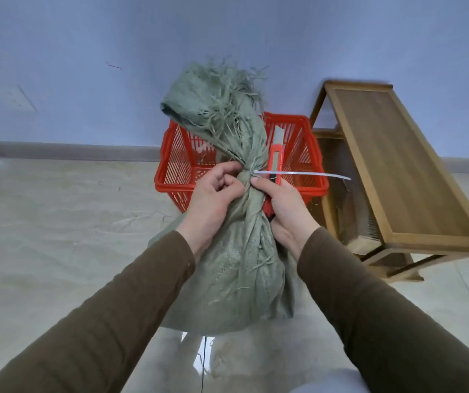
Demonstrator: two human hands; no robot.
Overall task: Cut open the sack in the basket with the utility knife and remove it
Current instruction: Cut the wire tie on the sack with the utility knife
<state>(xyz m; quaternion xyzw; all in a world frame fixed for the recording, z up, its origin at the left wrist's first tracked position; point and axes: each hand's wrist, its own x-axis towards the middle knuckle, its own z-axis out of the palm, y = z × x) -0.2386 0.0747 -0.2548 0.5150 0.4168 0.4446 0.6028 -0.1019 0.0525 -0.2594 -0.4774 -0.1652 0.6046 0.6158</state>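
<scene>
A grey-green woven sack [236, 273] stands on the floor in front of a red plastic basket [176, 171], its frayed top upright. A white zip tie [304, 173] cinches its neck, the tail pointing right. My left hand [213, 199] grips the sack's neck just below the tie. My right hand [287, 208] holds a red utility knife [276, 157] beside the neck, blade extended upward past the tie, with my index finger pressing on the neck.
A low wooden stand [392, 177] sits to the right of the basket, close to the wall. Pale tiled floor [57, 236] stretches to the left. A grey baseboard [71, 151] runs along the blue wall behind.
</scene>
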